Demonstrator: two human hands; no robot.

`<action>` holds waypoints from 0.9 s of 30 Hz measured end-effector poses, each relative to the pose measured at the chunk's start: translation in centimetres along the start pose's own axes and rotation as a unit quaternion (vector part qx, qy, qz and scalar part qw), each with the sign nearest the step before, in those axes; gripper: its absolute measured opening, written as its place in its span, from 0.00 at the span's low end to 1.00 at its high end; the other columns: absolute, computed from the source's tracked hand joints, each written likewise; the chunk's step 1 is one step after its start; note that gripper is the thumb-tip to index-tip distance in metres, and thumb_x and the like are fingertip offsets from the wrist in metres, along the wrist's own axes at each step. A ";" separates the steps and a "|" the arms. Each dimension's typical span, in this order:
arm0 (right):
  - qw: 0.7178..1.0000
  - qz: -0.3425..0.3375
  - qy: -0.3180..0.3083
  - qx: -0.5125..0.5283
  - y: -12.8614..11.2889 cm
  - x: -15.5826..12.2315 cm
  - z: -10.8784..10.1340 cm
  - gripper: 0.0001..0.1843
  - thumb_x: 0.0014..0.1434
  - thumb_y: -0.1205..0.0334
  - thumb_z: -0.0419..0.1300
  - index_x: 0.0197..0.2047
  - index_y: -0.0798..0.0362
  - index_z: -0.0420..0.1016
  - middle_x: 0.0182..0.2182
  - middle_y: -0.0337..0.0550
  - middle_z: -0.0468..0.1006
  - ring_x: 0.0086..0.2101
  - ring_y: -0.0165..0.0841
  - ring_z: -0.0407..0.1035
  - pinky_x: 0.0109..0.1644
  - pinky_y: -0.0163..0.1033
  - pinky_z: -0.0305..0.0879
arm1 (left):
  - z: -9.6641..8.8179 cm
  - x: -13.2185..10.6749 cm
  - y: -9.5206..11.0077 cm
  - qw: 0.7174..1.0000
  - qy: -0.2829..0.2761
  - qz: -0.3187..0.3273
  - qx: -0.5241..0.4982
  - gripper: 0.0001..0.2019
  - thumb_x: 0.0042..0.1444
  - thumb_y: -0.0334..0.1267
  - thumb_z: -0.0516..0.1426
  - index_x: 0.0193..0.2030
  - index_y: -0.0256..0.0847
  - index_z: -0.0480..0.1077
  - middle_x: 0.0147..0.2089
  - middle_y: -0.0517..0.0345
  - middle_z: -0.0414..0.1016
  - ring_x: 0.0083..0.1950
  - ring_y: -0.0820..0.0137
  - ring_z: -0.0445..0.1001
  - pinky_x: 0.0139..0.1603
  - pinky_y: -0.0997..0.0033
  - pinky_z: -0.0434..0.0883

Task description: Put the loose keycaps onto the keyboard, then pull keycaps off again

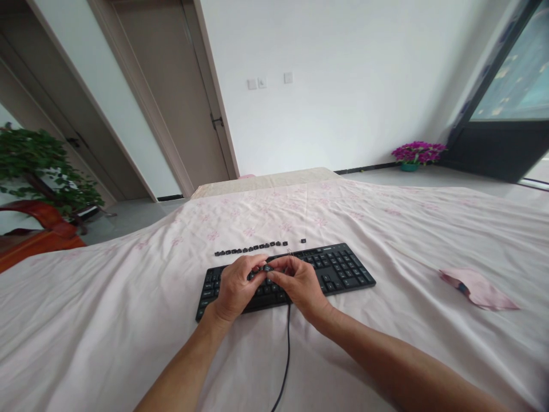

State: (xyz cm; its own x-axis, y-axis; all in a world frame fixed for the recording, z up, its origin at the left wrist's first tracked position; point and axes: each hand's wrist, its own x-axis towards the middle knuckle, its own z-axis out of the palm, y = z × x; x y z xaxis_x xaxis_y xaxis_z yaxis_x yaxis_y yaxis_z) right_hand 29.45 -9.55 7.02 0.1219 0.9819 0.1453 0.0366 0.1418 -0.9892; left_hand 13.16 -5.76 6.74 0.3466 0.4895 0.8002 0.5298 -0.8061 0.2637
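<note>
A black keyboard point(343, 269) lies on a pale pink sheet point(386, 229). Both my hands hover over its middle. My left hand point(234, 286) is curled, its fingertips pinching a small black keycap point(266, 268) above the keys. My right hand point(300, 283) is closed too, fingers pinched against the same spot; a thin metal tool seems to stick up from it, too small to be sure. A row of several loose black keycaps point(251, 249) lies just beyond the keyboard, with one more keycap point(303, 241) apart to the right. The keyboard's black cable point(286, 355) runs toward me between my forearms.
A folded pink cloth point(478, 288) lies on the sheet at the right. A green potted plant point(38, 171) on a red wooden stand is at the far left. Purple flowers point(417, 153) sit on the floor by the dark window. A closed door stands behind.
</note>
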 end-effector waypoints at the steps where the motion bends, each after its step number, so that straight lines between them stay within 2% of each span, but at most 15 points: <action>1: 1.000 0.001 0.001 0.002 0.0 0.0 0.0 0.11 0.46 0.60 0.68 0.34 0.54 0.80 0.27 0.38 0.75 0.24 0.25 0.58 0.28 0.32 0.56 | 0.0 0.0 0.0 1.000 0.001 -0.003 0.000 0.12 0.55 0.33 0.59 0.47 0.43 0.70 0.36 0.59 0.78 0.34 0.72 0.77 0.39 0.72 0.74; 6: 1.000 0.001 0.004 0.005 0.2 -0.1 0.1 0.10 0.47 0.60 0.67 0.34 0.54 0.79 0.27 0.38 0.76 0.24 0.26 0.59 0.29 0.32 0.57 | 0.1 -0.2 0.0 1.000 0.004 -0.017 -0.011 0.12 0.55 0.32 0.59 0.48 0.43 0.70 0.37 0.59 0.79 0.34 0.73 0.77 0.40 0.72 0.75; 11: 0.999 0.000 0.005 0.035 -0.2 0.0 -0.1 0.10 0.50 0.56 0.65 0.32 0.55 0.78 0.27 0.40 0.77 0.26 0.28 0.64 0.31 0.34 0.61 | 0.1 -0.3 0.1 0.998 -0.003 -0.051 -0.038 0.10 0.56 0.33 0.59 0.45 0.43 0.72 0.40 0.59 0.80 0.39 0.72 0.79 0.44 0.72 0.75; 14: 0.999 -0.015 0.008 0.035 -0.2 0.1 -0.3 0.11 0.50 0.55 0.65 0.31 0.55 0.78 0.27 0.40 0.77 0.27 0.29 0.65 0.32 0.34 0.61 | 0.2 -0.2 0.2 0.992 -0.018 -0.095 -0.079 0.09 0.57 0.36 0.59 0.45 0.43 0.72 0.41 0.59 0.80 0.41 0.70 0.79 0.46 0.71 0.75; 20: 0.997 -0.072 0.022 0.017 0.2 0.1 -0.5 0.10 0.50 0.57 0.66 0.35 0.53 0.78 0.27 0.38 0.75 0.26 0.27 0.61 0.31 0.34 0.59 | 0.0 0.3 0.5 0.961 -0.055 -0.199 -0.185 0.14 0.54 0.40 0.61 0.48 0.42 0.71 0.41 0.58 0.81 0.41 0.68 0.80 0.44 0.71 0.76; 24: 0.996 -0.077 0.015 0.032 -0.1 -0.1 -0.4 0.09 0.51 0.57 0.65 0.34 0.53 0.77 0.27 0.38 0.75 0.26 0.27 0.61 0.31 0.34 0.59 | -0.2 0.5 0.6 0.960 -0.068 -0.188 -0.196 0.15 0.55 0.40 0.60 0.50 0.42 0.70 0.41 0.58 0.81 0.42 0.68 0.80 0.47 0.69 0.76; 27: 0.998 -0.052 0.014 0.040 -0.3 -0.2 -0.3 0.11 0.50 0.57 0.66 0.34 0.54 0.76 0.26 0.38 0.74 0.26 0.27 0.61 0.30 0.33 0.59 | -0.1 0.4 0.6 0.974 -0.041 -0.151 -0.161 0.16 0.56 0.39 0.60 0.51 0.43 0.70 0.41 0.58 0.81 0.41 0.68 0.80 0.47 0.68 0.76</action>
State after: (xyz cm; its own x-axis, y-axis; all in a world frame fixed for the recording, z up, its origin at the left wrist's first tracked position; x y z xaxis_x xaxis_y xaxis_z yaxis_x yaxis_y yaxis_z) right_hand 29.74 -9.84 7.31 0.1489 0.9578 0.2457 -0.0289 0.2526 -0.9671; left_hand 13.57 -6.10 7.32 0.2793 0.7353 0.6175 0.3506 -0.6768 0.6473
